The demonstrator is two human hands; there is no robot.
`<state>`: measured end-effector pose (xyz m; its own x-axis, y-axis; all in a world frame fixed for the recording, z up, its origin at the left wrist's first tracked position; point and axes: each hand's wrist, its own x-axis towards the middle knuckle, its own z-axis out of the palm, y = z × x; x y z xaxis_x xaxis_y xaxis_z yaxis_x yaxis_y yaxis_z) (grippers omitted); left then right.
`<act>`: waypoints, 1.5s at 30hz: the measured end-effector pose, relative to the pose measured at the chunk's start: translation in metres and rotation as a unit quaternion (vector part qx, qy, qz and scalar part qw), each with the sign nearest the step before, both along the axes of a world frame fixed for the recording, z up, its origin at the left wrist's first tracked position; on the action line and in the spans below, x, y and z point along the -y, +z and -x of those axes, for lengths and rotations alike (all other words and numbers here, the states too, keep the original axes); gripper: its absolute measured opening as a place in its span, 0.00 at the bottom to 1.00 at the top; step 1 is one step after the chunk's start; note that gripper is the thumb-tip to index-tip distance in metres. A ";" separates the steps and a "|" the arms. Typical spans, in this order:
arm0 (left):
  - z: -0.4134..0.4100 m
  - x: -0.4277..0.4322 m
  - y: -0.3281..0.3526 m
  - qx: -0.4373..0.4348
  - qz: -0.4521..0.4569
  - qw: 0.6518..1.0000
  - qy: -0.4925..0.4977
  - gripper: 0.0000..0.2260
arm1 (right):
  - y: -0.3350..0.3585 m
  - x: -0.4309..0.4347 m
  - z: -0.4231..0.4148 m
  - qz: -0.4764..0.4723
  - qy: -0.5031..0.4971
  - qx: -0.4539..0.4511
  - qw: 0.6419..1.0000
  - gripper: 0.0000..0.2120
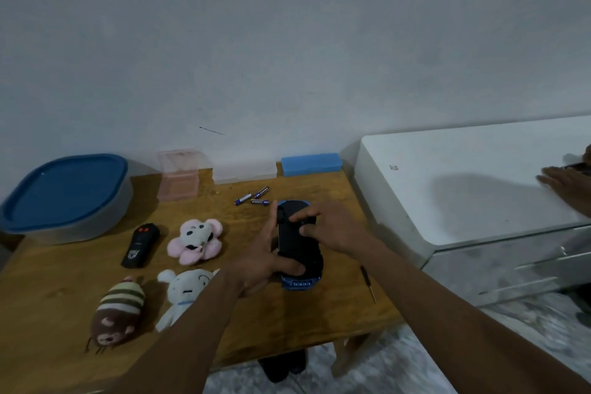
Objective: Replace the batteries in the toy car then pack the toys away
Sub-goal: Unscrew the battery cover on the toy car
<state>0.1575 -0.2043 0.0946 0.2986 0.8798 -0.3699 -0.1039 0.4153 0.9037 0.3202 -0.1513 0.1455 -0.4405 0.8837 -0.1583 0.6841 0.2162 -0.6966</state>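
A blue toy car, turned underside up so its black plastic base shows, is held at the centre of a wooden surface. The left hand is wrapped around its near left side, thumb across the base; the right hand rests on top, two fingertips pressed to the base. Three slim batteries lie just beyond the car. Soft plush toys and a black remote lie at lower left, a thin screwdriver to the right.
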 end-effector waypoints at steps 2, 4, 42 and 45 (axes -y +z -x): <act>-0.002 -0.001 0.000 0.004 -0.006 1.000 0.003 0.57 | 0.001 -0.002 -0.001 -0.010 0.008 0.017 1.000 0.14; -0.004 0.000 -0.001 0.011 -0.013 1.000 0.007 0.57 | 0.001 -0.002 -0.002 -0.016 0.005 0.010 1.000 0.13; -0.006 0.004 -0.004 0.036 0.009 0.999 0.030 0.56 | 0.003 -0.013 -0.008 -0.020 0.045 -0.011 0.999 0.12; -0.011 0.005 -0.007 0.035 0.011 0.999 0.036 0.55 | 0.002 -0.014 -0.010 -0.005 0.036 -0.031 0.999 0.12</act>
